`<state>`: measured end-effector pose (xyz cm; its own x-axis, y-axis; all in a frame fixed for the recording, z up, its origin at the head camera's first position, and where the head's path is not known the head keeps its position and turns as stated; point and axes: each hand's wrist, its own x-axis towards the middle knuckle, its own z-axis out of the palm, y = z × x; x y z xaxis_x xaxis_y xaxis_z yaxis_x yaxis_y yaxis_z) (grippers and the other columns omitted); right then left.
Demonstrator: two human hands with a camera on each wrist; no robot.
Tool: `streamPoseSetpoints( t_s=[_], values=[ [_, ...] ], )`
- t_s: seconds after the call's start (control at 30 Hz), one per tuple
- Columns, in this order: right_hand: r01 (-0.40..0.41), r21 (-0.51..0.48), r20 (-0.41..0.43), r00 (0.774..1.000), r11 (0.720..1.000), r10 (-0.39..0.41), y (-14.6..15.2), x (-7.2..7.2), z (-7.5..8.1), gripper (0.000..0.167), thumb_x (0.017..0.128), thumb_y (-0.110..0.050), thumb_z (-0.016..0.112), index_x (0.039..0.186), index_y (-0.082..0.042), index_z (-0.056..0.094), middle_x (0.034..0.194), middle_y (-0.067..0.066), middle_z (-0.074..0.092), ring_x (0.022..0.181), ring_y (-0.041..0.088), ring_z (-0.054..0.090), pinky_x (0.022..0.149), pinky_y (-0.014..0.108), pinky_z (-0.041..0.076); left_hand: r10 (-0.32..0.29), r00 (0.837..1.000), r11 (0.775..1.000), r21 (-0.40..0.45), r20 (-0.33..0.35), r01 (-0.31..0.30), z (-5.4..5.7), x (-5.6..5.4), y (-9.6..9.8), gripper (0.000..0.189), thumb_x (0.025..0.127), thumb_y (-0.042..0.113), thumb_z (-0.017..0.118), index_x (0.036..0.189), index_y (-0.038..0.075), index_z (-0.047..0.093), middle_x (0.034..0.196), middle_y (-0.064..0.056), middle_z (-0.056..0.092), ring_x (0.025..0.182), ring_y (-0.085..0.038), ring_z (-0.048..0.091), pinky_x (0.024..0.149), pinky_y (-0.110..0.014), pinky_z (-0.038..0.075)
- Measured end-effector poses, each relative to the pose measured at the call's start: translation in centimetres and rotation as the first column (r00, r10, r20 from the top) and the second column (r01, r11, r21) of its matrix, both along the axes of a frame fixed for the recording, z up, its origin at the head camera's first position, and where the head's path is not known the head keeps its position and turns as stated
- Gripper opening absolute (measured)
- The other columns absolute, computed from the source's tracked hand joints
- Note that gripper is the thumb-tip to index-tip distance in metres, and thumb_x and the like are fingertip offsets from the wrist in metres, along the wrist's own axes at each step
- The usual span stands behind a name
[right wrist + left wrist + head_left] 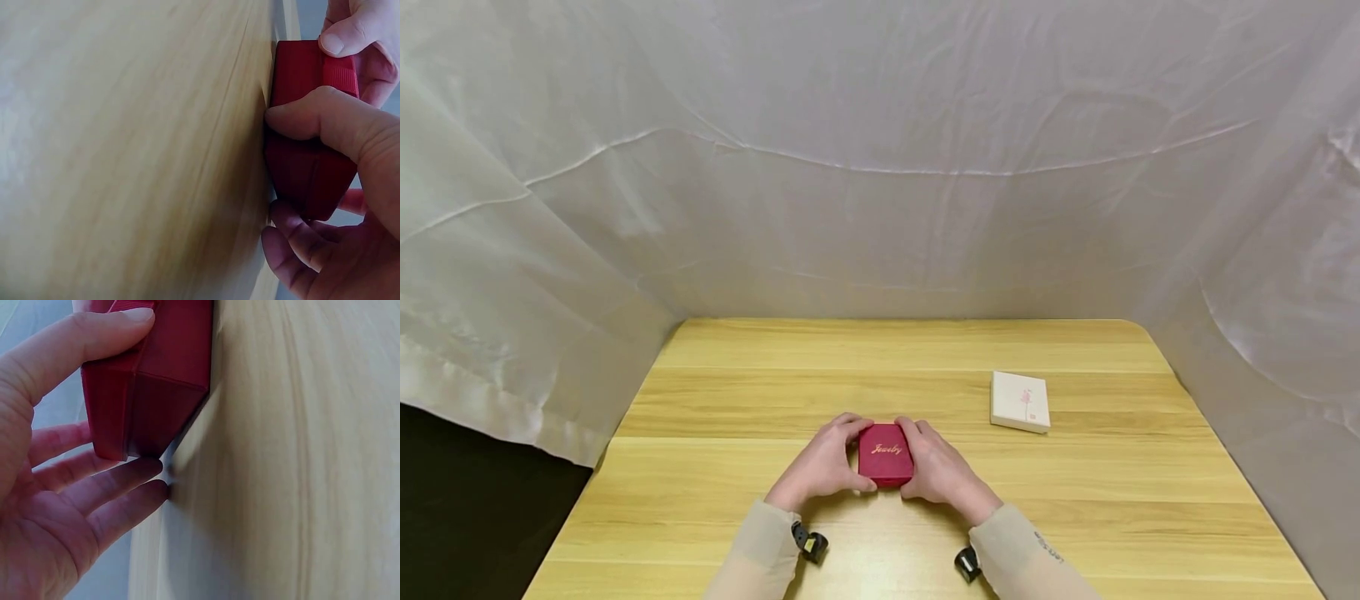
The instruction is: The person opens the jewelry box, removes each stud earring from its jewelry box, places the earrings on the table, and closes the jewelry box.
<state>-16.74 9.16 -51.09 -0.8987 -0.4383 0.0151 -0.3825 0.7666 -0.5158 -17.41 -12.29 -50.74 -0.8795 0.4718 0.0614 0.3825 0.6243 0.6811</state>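
Note:
A small dark-red jewelry box (886, 451) sits on the wooden table, its lid down, with gold "Jewelry" lettering on top. My left hand (829, 464) grips it from the left, the thumb by the front and the fingers toward the back corner. From the other side my right hand (937, 468) holds the box, its thumb pressed on the front face below the lid. In the left wrist view, the left thumb lies along the lid's front edge. A ribbed red tab (340, 75) shows at the front, between the two thumbs. The inside is hidden.
Farther back on the right lies a flat white box (1021, 402) with a pink flower print. The light wooden table (715, 508) has pale cloth (880, 217) hanging behind it and along its sides. Black wrist cameras sit at both sleeves.

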Motion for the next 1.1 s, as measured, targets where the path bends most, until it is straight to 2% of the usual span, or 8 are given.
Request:
streamPoseSetpoints(
  t_s=[0.2, 0.43, 0.63, 0.87, 1.1],
  values=[
    [0.001, 0.007, 0.010, 1.000, 1.000, -0.002, 0.14, -0.03, 0.04, 0.101, 0.056, -0.011, 0.092, 0.142, -0.003, 0.040, 0.115, 0.014, 0.055, 0.098, 0.027, 0.057, 0.085, 0.045, 0.052, -0.006, 1.000, 1.000, -0.002, 0.003, 0.006, 0.06, 0.04, 0.02, 0.087, 0.062, 0.027, 0.093, 0.136, 0.003, 0.055, 0.128, -0.004, 0.055, 0.114, -0.022, 0.055, 0.101, -0.042, 0.044],
    [0.015, -0.005, 0.050, 0.999, 1.000, -0.015, 0.21, -0.08, 0.22, 0.097, 0.058, -0.010, 0.091, 0.142, -0.004, 0.041, 0.114, 0.013, 0.054, 0.094, 0.024, 0.056, 0.084, 0.044, 0.052, -0.053, 0.998, 0.998, -0.026, 0.040, 0.055, 0.37, -0.02, -0.04, 0.093, 0.063, 0.022, 0.093, 0.140, -0.001, 0.047, 0.133, -0.009, 0.052, 0.119, -0.026, 0.052, 0.103, -0.046, 0.042],
    [0.008, -0.006, 0.053, 0.999, 1.000, -0.008, 0.19, -0.01, 0.31, 0.097, 0.058, -0.010, 0.091, 0.141, -0.005, 0.042, 0.115, 0.012, 0.055, 0.096, 0.025, 0.057, 0.085, 0.044, 0.052, -0.051, 0.998, 0.998, -0.046, 0.035, 0.053, 0.47, -0.21, -0.15, 0.088, 0.062, 0.024, 0.093, 0.136, 0.002, 0.052, 0.125, -0.004, 0.057, 0.111, -0.020, 0.056, 0.099, -0.042, 0.046],
    [-0.002, 0.026, 0.063, 0.998, 1.000, 0.000, 0.18, 0.14, 0.29, 0.098, 0.058, -0.011, 0.092, 0.143, -0.007, 0.042, 0.120, 0.011, 0.055, 0.103, 0.027, 0.057, 0.085, 0.046, 0.052, -0.069, 0.988, 0.998, 0.015, 0.136, 0.068, 0.78, -0.84, -0.67, 0.088, 0.060, 0.031, 0.093, 0.134, 0.002, 0.055, 0.117, -0.001, 0.062, 0.103, -0.014, 0.060, 0.093, -0.038, 0.048],
    [0.006, 0.021, 0.074, 0.997, 1.000, -0.007, 0.24, 0.23, 0.19, 0.100, 0.059, -0.011, 0.092, 0.144, -0.008, 0.041, 0.122, 0.012, 0.054, 0.105, 0.028, 0.056, 0.087, 0.046, 0.051, -0.064, 0.987, 0.998, 0.023, 0.148, 0.061, 0.80, -0.75, -0.60, 0.088, 0.060, 0.030, 0.093, 0.135, 0.002, 0.055, 0.121, -0.003, 0.061, 0.105, -0.016, 0.059, 0.095, -0.040, 0.046]
  ],
)
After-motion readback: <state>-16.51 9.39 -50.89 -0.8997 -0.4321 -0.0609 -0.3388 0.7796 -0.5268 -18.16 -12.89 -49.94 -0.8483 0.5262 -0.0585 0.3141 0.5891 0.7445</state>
